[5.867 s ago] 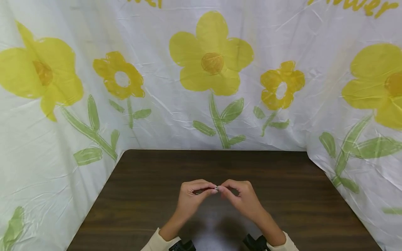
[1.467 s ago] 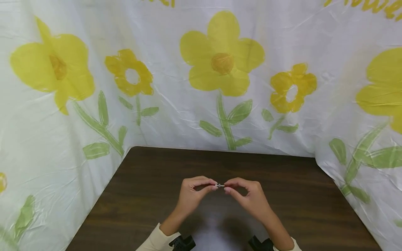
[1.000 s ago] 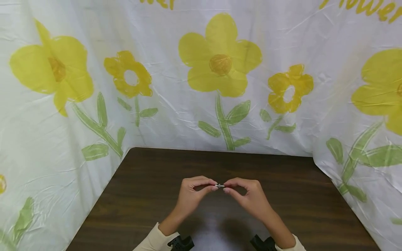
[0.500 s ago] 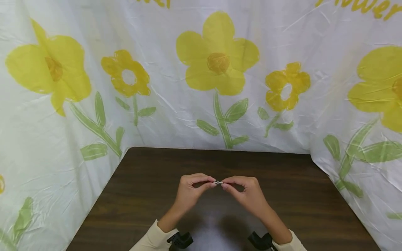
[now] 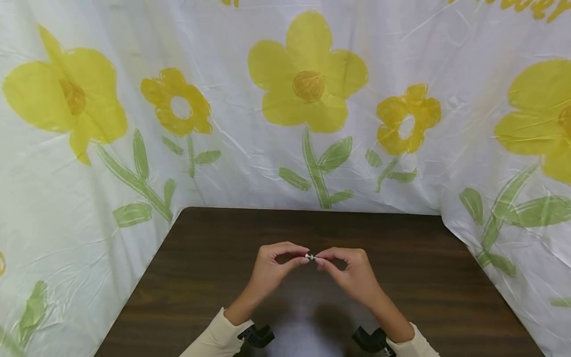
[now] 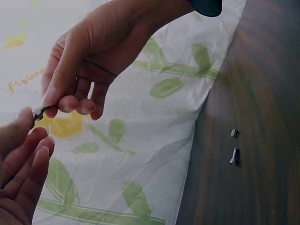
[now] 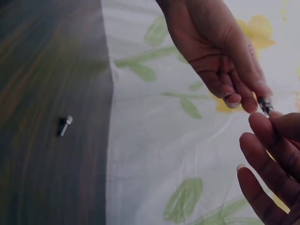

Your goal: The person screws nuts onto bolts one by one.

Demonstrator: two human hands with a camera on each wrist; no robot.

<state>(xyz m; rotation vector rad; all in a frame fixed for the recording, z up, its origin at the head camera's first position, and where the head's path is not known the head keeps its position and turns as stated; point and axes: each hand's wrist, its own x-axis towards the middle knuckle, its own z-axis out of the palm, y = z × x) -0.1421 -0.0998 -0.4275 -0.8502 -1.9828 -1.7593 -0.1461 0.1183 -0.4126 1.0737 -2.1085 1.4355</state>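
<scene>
While pinched at both ends, held roughly level in the air above a dark brown wood-grain table [image 5: 214, 277]: small silvery metal bolt [image 5: 311, 257], thicker toward the left hand [image 5: 266, 271], thinner toward the right hand [image 5: 358, 278]. Wider collar [image 5: 312, 257] partway along; too small to tell whether a separate nut.

Left hand: narrow pinch, thumb and forefinger on the thick end. Right hand: likewise narrow, thumb and forefinger on the thin end, fingertips close to those opposite, short gap bridged by the metal.

On the table, from the left wrist view: short silvery nut-like piece [image 6: 234, 133], near but apart from a silvery headed bolt lying on its side [image 6: 234, 157]. From the right wrist view: silvery bolt-shaped piece [image 7: 65, 125], also on the table; impossible to tell whether the same one.

At both wrists, cream sleeves [image 5: 218, 332] and black strapped-on devices [image 5: 257, 337]. Behind the table and along its sides, wrinkled white curtain [image 5: 241, 163] with large yellow flowers [image 5: 308, 49] and green stems [image 5: 314, 168].
</scene>
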